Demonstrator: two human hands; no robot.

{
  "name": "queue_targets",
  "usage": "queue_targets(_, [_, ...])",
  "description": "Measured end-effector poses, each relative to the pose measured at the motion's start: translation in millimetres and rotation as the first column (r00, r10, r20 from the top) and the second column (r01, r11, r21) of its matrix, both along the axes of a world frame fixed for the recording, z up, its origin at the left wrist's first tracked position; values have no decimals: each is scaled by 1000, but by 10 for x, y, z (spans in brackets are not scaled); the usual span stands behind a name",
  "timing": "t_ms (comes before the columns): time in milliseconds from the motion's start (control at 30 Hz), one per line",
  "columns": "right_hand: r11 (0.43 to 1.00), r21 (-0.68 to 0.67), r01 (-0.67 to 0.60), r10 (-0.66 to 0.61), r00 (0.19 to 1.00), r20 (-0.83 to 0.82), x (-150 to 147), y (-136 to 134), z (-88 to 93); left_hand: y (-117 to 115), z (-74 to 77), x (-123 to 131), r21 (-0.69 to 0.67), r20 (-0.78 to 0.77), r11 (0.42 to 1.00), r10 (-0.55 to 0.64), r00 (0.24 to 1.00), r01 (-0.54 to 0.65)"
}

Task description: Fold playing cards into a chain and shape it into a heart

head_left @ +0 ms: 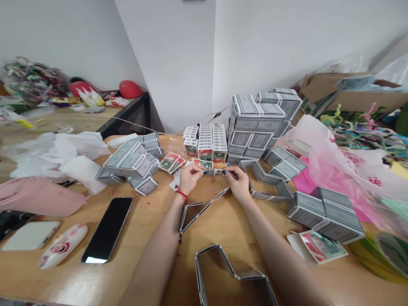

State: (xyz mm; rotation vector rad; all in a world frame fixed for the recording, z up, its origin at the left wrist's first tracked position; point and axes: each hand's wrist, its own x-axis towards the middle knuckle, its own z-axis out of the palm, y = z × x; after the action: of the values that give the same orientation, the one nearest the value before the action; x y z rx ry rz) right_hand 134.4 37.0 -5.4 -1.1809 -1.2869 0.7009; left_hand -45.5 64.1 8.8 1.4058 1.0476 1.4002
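Two hands (189, 177) (239, 182), one phone (107, 229), one red bracelet (181, 194).

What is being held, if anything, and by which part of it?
A strip of playing cards: the left hand pinches the left side of its visible stretch, the right hand the right side.

Single head-worn view, near, from above and behind left hand (188, 178) and right hand (238, 183), facing forward and down across table (149, 242) toward wall (274, 55).
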Motion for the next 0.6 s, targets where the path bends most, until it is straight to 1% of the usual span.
queue_targets(200, [1000,11,-30,29,1000,8,9,-6,26,32,-46,-14,-6,39,1000,-30,999,30])
queue_targets(333, [999,9,-52,52,998,22,24,-16,62,30,-38,-13,-18,9,999,-37,999,37])
queue_targets(500, [997,-33,-65,66,998,23,23,-28,85,-3,-4,13,-49,-19,998,-47,999,46])
queue_targets(600, [997,-61,-53,54,999,8,18,-33,86,-7,-17,31,-54,-7,996,-65,998,64])
